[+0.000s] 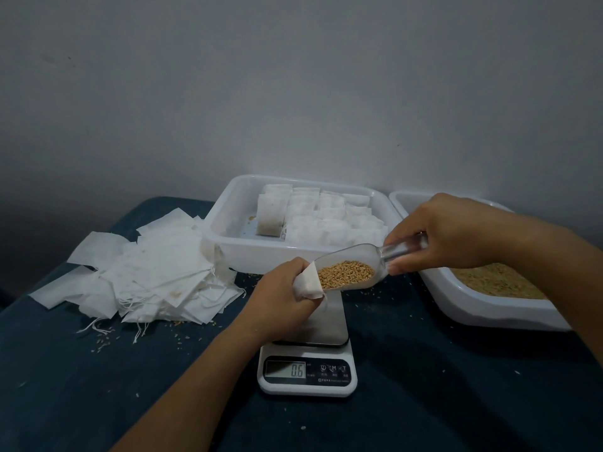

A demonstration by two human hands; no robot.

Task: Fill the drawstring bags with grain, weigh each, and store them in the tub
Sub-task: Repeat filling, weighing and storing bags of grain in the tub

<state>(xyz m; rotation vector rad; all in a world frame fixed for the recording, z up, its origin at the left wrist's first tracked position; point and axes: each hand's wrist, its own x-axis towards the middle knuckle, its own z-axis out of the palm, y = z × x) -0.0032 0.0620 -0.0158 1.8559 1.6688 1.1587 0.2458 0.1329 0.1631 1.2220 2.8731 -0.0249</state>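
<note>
head-worn view, forward-down, close over table (98, 386)

A dark blue cloth (98, 386) covers the table from edge to edge, rumpled along its back-left corner. Behind the table's far edge rises a plain grey wall (293, 76), dimly lit.

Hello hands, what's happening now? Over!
Left hand holds white drawstring bag. Right hand holds clear plastic scoop of grain at its mouth. Nothing blocking.

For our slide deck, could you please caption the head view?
Right hand tips a scoop of grain into a bag held by left hand above scale.
</note>
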